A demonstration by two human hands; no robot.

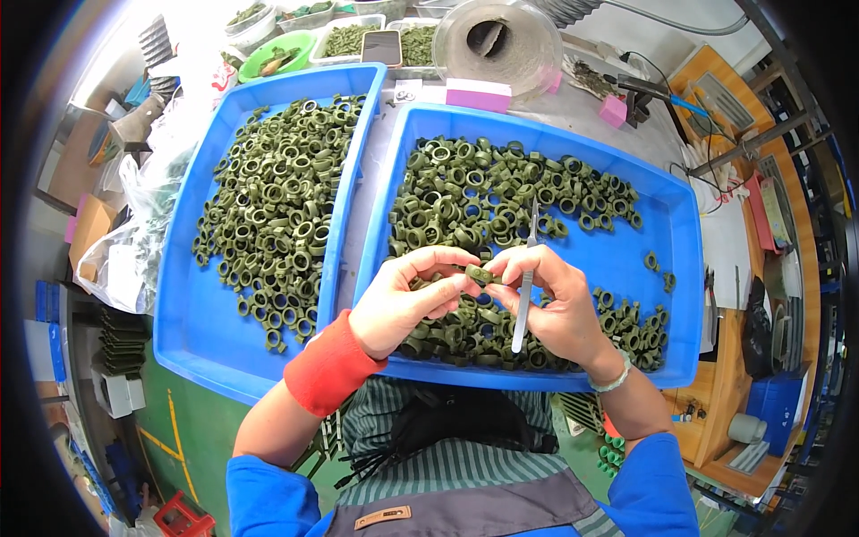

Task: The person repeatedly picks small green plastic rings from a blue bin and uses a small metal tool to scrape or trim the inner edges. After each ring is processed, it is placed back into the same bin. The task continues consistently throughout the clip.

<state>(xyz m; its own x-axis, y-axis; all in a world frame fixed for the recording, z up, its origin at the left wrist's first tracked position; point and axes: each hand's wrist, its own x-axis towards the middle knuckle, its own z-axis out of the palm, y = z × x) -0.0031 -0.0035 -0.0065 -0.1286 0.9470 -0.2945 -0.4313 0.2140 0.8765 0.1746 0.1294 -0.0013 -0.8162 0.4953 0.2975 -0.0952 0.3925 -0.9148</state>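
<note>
- Left hand [407, 300]: fingertips drawn close together, pinching a green ring [481, 274] by its left end; the other fingers curl under and are partly hidden
- Right hand [555, 300]: fingers narrow, meeting the ring's right end and also holding a slim metal tool [524, 309], which points away from the body
- The ring is between the two hands, above the right tray [617, 259]; fingertips cover both its ends, so its opening is hard to make out
- The tool's far tip is thin against the green behind it (whether it carries a blade, I cannot tell)
- Right pile [456, 197]: many green rings heaped in the right tray, the near part partly blocked by the hands; single rings blur together where they overlap
- Left tray [206, 304]: a second blue tray, just beside the first, with the left pile [273, 206] of similar rings; its lower layers are hidden
- A red wristband [333, 362] wraps the left wrist, a pale bracelet [612, 374] the right
- Beyond the trays on the worktop [362, 215]: a phone [382, 47], a pink block [479, 95] and a green bowl [277, 55], its contents unclear
- The apron [465, 501] is cut off by the lower edge
</note>
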